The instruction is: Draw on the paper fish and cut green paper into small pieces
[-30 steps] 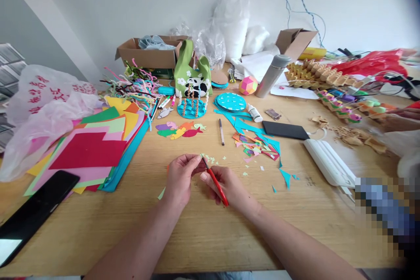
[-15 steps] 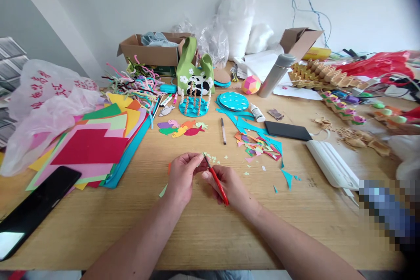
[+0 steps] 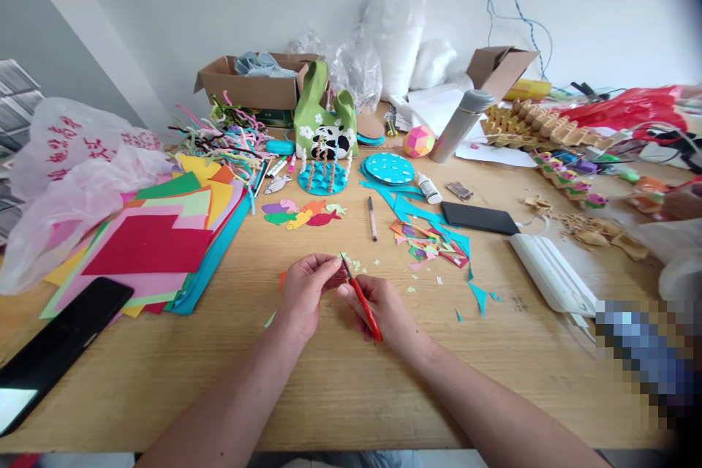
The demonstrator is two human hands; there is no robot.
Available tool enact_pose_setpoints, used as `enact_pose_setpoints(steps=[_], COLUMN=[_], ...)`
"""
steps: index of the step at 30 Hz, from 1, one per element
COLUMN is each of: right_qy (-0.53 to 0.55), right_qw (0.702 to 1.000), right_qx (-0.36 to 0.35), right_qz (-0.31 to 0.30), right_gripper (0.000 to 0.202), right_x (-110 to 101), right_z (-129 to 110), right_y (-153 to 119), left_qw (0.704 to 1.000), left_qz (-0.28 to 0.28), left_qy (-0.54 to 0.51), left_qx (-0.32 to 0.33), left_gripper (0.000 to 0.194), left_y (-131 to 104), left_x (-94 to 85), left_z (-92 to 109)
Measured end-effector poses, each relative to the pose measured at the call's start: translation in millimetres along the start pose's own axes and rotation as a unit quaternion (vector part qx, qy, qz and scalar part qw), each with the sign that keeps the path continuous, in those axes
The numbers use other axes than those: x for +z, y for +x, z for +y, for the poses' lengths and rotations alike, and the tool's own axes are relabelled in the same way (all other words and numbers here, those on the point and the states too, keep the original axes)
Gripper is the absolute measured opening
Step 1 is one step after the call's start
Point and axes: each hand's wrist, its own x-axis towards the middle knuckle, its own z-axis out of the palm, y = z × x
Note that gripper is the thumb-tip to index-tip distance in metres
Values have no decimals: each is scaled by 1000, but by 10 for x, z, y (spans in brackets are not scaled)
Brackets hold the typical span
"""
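Note:
Red-handled scissors (image 3: 364,307) are gripped in my right hand (image 3: 378,301), blades pointing up and away from me. My left hand (image 3: 308,291) is pinched close to the blade tips; what lies between its fingers is too small or hidden to make out. Beyond the hands, tiny pale green paper bits (image 3: 356,264) lie scattered on the wooden table (image 3: 340,387). Paper fish (image 3: 301,218) in several colours form a cluster farther back, with a pen (image 3: 373,219) to their right. An orange paper edge (image 3: 282,281) peeks out beside my left hand.
Coloured sheets (image 3: 148,245) and a black phone (image 3: 66,351) lie at left. Colourful paper scraps (image 3: 431,241), a black power bank (image 3: 478,218) and a white device (image 3: 553,274) are at right. Blue discs (image 3: 390,168), a green panda bag (image 3: 325,117) and a grey flask (image 3: 462,126) stand behind.
Both hands and the scissors hold nearly the same place. The whole view has shifted very slightly. At the far right edge, a blurred shape near the egg-carton pieces has changed position.

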Motion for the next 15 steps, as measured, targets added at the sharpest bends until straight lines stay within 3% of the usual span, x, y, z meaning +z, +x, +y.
enact_pose_setpoints(steps=[9,15], right_qy=[32,55], right_qw=[999,998], right_qx=[10,17], right_qz=[1,-29], right_gripper=[53,53], right_x=[-1,-23], right_z=[-31,-41], right_y=[-12,-33], left_qw=[1000,1000], left_qz=[10,4], left_qy=[-10,-20], left_qx=[-6,-1], left_gripper=[22,23], left_y=[5,-2], left_x=[-8,-10], left_z=[-19,-8])
